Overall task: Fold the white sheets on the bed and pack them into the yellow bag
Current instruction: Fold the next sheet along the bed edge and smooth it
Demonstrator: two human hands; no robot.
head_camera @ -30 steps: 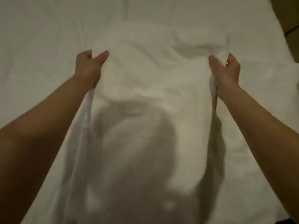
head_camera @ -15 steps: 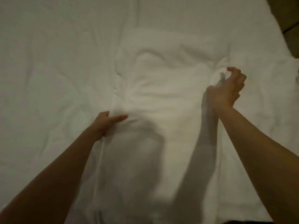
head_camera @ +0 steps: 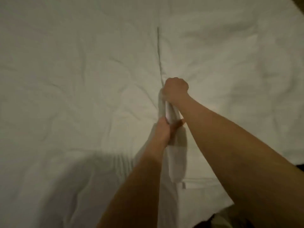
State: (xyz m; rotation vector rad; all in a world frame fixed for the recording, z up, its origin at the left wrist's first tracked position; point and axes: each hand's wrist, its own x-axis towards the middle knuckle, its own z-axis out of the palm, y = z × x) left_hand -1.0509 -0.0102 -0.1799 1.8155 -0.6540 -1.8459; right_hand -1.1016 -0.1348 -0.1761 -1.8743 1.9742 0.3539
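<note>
A white sheet (head_camera: 176, 160) hangs bunched into a narrow strip above the bed, its lower end drooping toward me. My right hand (head_camera: 175, 89) grips the strip's upper end in a fist. Just below it, my left hand (head_camera: 164, 129) is curled round the same strip. The two hands are close together at the middle of the view. The yellow bag is not in view.
The bed (head_camera: 74, 79) is covered with wrinkled white bedding, and a long crease (head_camera: 158, 51) runs away from my hands. The bed's near edge (head_camera: 213, 209) shows at the lower right, with dark floor (head_camera: 297, 167) beside it.
The sheet lay spread wide between my hands. Both hands have come together at the centre, and the sheet is now gathered into a narrow hanging strip.
</note>
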